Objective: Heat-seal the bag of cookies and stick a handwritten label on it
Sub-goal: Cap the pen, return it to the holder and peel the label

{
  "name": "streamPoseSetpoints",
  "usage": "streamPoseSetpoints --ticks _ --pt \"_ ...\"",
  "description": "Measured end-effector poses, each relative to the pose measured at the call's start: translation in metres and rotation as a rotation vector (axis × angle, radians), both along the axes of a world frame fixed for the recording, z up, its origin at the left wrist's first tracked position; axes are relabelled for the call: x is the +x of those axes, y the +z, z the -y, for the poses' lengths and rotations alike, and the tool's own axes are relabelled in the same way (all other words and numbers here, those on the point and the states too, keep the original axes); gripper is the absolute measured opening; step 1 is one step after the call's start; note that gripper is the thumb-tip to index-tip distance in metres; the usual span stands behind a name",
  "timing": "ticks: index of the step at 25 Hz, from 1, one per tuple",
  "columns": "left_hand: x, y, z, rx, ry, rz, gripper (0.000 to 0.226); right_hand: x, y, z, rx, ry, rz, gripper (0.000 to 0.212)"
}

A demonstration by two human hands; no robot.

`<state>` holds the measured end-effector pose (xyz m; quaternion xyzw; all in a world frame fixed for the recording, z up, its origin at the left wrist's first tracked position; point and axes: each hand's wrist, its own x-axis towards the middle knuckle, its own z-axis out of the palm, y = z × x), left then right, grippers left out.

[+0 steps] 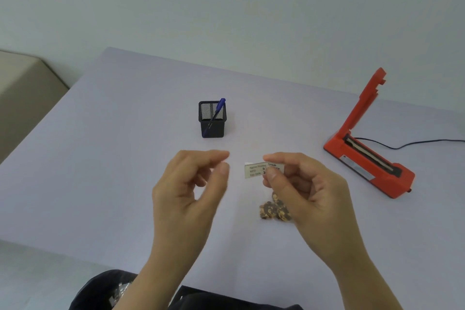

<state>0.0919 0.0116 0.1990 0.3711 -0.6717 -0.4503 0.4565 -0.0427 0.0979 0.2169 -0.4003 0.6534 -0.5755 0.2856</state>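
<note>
Bare lilac tabletop [125,158] surrounds our hands, its near edge just below them. Our right hand [309,191] pinches the small white printed label [254,171], long axis level, above the clear cookie bag [274,209]. Our left hand [191,189] holds nothing, thumb and forefinger nearly touching.

Plain pale wall [226,2], lavender table [100,158], beige furniture [22,83] at left, soft even light

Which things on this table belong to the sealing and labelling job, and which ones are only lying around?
Belong to the job:
- small printed paper label, pinched in the right hand
- clear plastic bag of brown cookies
- red heat sealer, arm raised
- blue pen in the black mesh pen holder

Only lying around:
- beige box beside the table
</note>
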Motion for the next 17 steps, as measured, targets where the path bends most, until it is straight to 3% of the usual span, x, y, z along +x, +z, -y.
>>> streamPoseSetpoints --ticks 3,13,17 --pt "-0.003 -0.002 -0.007 -0.28 0.041 0.152 0.016 0.003 0.0 0.001 -0.006 -0.026 0.008 0.017" --pt "-0.01 -0.01 -0.006 -0.502 0.153 0.15 0.006 0.012 0.001 0.003 0.01 -0.046 0.18 0.015" --pt "-0.006 -0.019 0.0 -0.891 0.107 0.237 0.011 0.013 0.002 0.004 0.056 -0.055 0.24 0.012"
